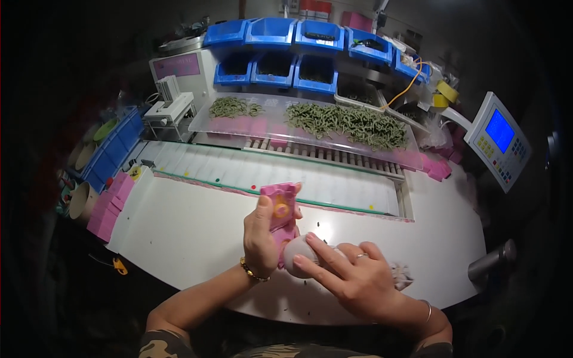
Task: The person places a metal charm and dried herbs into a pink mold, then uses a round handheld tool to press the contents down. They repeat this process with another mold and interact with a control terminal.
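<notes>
L hand [260, 238]: clamped on pink box [286, 229] | R hand [358, 275]: clamped on pale rounded obj. [293, 249]

Over the white table [203, 232], we see a pink box [279, 224] with yellow inside and a pale grey rounded object [298, 252]; beyond the table, grey-green leaves [334, 122] and blue bins [270, 40]; at its near side, our tan-and-brown camouflage sleeves [162, 342].

Pink, yellow-marked packet [281, 209] — held up — just beside a pale rounded object [298, 247]
</notes>
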